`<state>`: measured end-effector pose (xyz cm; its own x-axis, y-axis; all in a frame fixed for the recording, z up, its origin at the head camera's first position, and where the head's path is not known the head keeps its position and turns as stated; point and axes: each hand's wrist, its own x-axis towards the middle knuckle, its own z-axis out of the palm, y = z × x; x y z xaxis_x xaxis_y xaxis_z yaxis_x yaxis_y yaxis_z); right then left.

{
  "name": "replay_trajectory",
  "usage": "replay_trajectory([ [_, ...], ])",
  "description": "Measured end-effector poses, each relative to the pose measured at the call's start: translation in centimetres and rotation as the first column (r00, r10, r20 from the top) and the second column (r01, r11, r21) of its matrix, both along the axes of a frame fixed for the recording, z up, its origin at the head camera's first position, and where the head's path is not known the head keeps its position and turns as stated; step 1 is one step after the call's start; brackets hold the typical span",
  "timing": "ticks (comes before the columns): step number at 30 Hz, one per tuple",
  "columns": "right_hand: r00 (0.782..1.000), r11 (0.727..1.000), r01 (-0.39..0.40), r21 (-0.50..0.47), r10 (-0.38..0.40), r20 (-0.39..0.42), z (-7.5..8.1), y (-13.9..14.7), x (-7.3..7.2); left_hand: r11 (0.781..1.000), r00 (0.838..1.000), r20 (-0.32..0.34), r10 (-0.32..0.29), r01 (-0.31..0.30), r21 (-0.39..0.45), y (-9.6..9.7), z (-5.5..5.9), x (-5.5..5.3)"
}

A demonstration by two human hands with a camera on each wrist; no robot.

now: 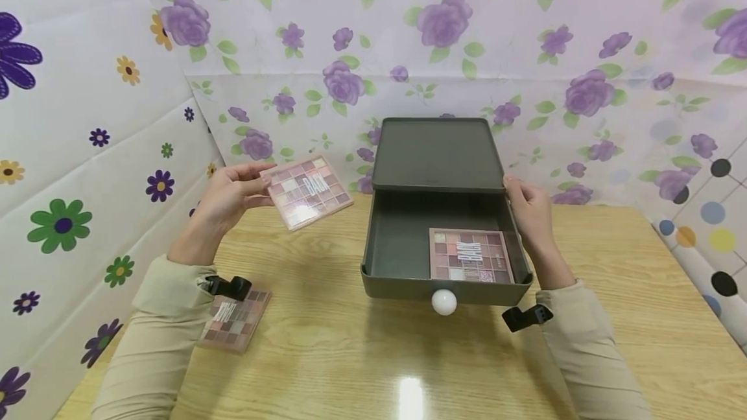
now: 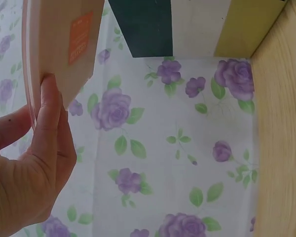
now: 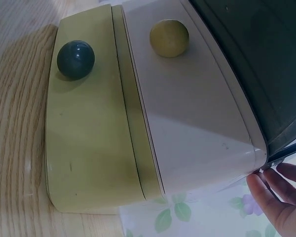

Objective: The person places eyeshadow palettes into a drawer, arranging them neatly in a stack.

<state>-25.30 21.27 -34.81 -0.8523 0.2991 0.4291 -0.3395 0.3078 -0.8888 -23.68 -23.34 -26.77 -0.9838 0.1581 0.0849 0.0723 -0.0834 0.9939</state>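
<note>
My left hand pinches a square eyeshadow palette by its left edge, raised left of the drawer unit. In the left wrist view the palette's pale back shows an orange label. At the drawer unit's right side, my right hand touches the dark green top section with its fingertips. The dark green drawer is pulled out, its white knob facing me. Inside its right half lies another eyeshadow palette. In the right wrist view my right hand meets the top section's lower edge.
Below the green drawer are a white drawer with a yellow knob and a yellow drawer with a dark knob, both closed. A third palette lies on the wooden table, partly behind the left wrist. Flowered sheets border the table.
</note>
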Motion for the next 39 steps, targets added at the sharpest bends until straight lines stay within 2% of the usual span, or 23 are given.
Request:
replay_trajectory([
  [2, 1.0, 1.0, -0.009, -0.003, 0.009, 0.004, 0.7, -0.4, 0.7, 1.0, 1.0, -0.005, -0.002, 0.002, -0.012, 0.3, 0.2, 0.0],
  [8, 1.0, 1.0, 0.001, -0.001, -0.001, -0.019, 0.4, -0.2, 0.4, 1.0, 1.0, -0.017, -0.006, 0.006, 0.018, 1.4, 0.5, -0.1],
  [14, 1.0, 1.0, 0.0, -0.015, 0.0, -0.003, 0.3, -0.2, 0.1, 0.997, 0.998, -0.035, -0.06, 0.062, 0.049, 2.5, 0.5, -0.1],
  [21, 1.0, 1.0, -0.018, -0.017, 0.017, -0.022, 2.0, -1.2, 1.7, 0.99, 0.996, -0.022, -0.083, 0.085, 0.11, 4.2, 0.5, -0.3],
  [24, 0.999, 1.0, -0.022, -0.012, 0.021, -0.024, 2.5, -1.5, 2.2, 0.993, 0.996, 0.0, -0.089, 0.089, 0.076, 4.9, 0.5, -0.3],
  [31, 1.0, 1.0, -0.016, -0.007, 0.016, -0.02, 2.6, -1.5, 2.4, 0.991, 0.991, 0.045, -0.129, 0.131, -0.026, 6.8, 0.1, -0.6],
  [39, 1.0, 1.0, -0.01, -0.008, 0.01, -0.003, 2.5, -1.4, 2.5, 0.983, 0.983, 0.039, -0.179, 0.181, -0.044, 8.4, -0.2, -0.9],
])
